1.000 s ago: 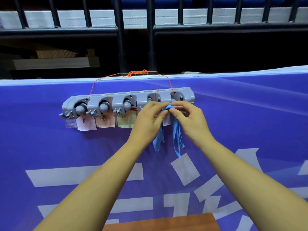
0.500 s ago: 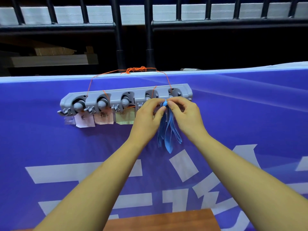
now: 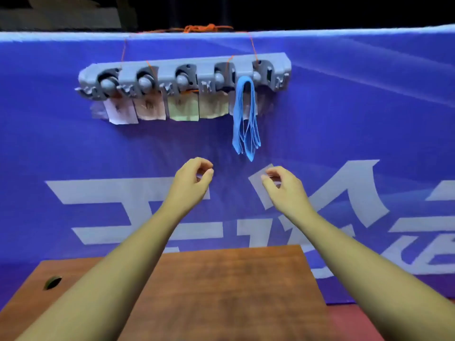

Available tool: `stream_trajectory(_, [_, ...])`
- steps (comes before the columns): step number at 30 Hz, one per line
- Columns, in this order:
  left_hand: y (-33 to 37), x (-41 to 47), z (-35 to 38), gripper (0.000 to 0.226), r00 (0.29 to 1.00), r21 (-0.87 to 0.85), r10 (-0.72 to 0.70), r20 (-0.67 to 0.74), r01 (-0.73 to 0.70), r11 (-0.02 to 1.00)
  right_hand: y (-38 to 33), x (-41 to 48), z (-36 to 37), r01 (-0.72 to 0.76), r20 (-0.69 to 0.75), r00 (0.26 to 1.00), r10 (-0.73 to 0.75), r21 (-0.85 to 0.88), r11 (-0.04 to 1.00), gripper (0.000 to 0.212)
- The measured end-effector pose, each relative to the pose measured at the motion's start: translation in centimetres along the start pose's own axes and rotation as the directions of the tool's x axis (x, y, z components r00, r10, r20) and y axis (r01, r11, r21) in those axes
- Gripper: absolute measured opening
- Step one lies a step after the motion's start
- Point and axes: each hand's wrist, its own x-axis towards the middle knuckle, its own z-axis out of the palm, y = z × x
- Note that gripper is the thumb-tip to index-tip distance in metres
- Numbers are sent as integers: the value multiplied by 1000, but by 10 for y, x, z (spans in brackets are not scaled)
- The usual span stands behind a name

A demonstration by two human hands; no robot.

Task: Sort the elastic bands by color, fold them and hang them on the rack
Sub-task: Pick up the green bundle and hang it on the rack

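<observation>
Now both hands hang in the air in front of the blue banner (image 3: 357, 124), and neither holds anything. The left hand (image 3: 190, 183) sits below the middle of the rack, its fingers (image 3: 204, 163) loosely curled with thumb and forefinger close together around nothing. The right hand (image 3: 285, 188) mirrors it just across, fingers curled just as softly, thumb tip a little apart from them. Both are well below the grey rack (image 3: 206, 64) and touch none of it.

Up there, the blue elastic bands (image 3: 246, 119) are on the rack. They hang as a folded bunch from a hook near its right end, between the last two round clamps, with the loops drooping down against the banner. The other clamps to the left carry no bands.

A row of paper labels (image 3: 183, 108) hangs under the rack, the writing too blurred to read. Orange string (image 3: 209, 28) is knotted at the banner's top edge and runs down to the rack. Below, the brown wooden table (image 3: 221, 291) fills the foreground under both forearms, with a small hole (image 3: 52, 283) near its left side.
</observation>
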Motion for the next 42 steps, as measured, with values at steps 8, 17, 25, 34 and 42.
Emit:
stream_trajectory(8, [-104, -129, 59, 6, 896, 170, -362, 258, 327, 930, 96, -96, 76, -167, 277, 938, 209, -170, 971, 35])
stream_trajectory(17, [-151, -261, 129, 14, 665, 249, -521, 536, 465, 850, 188, -228, 104, -237, 478, 772, 418, -394, 888, 27])
stream_trajectory(25, [-152, -329, 194, 23, 505, 237, -480, 717, 471, 850, 245, -299, 113, -196, 604, 606, 517, -517, 833, 43])
stream_trajectory(34, [-163, -367, 241, 48, 430, 200, -441, 788, 499, 843, 275, -322, 135, -158, 615, 603, 508, -531, 832, 59])
stream_trajectory(42, [-177, -378, 268, 34, 488, 231, -463, 740, 463, 856, 303, -331, 142, -124, 596, 628, 500, -558, 820, 52])
